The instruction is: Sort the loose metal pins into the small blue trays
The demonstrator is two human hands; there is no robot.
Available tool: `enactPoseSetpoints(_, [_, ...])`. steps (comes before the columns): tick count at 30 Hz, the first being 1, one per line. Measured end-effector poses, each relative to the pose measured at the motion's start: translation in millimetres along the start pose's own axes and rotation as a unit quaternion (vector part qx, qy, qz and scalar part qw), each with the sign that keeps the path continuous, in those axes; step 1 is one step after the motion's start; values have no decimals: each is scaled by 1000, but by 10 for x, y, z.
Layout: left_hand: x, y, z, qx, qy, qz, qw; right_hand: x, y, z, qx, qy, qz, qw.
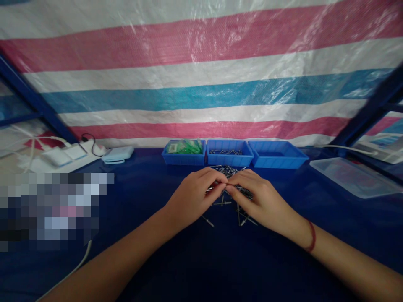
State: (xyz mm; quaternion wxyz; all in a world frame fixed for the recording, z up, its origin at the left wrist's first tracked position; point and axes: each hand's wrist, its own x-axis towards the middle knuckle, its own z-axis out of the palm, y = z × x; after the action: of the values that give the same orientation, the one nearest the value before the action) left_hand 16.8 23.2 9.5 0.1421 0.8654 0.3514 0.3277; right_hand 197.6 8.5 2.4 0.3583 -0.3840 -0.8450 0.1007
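Note:
Over a heap of metal pop rivets (pixel 227 171) on the dark blue tabletop, my two hands meet fingertip to fingertip. My left hand (pixel 195 193) is closed in a pinch of thumb and forefinger. Touching it from the other side, my right hand (pixel 262 197) pinches too, with a dark red cord on its wrist. Whatever the fingertips hold is too small and covered to make out. One loose rivet (pixel 208 221) lies below my left hand, and several more stick out under my right. Both hands hide part of the heap.
Behind the heap stand three blue bins: one with green plastic packets (pixel 189 147), a middle bin (pixel 229 160) with some rivets, and a right bin (pixel 278 161). A clear plastic lid (pixel 355 178) lies at right. At left are a power strip (pixel 74 153) and a light blue case (pixel 118 154).

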Motion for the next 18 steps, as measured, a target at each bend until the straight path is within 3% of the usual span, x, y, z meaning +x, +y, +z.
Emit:
enactPoseSetpoints(3, [-7,4,51,-94,44,-58,993,-3,-17,1,21,5,14,1000])
enactPoseSetpoints(6, [-6,7,68,-141,46,-104,983,-14,-25,8,37,11,27,999])
enactPoseSetpoints(13, [9,42,29,-144,43,-104,983,-20,-34,12,69,28,72,995])
enactPoseSetpoints(18, [5,33,48,-148,55,-97,983,4,-56,22,158,9,135,978])
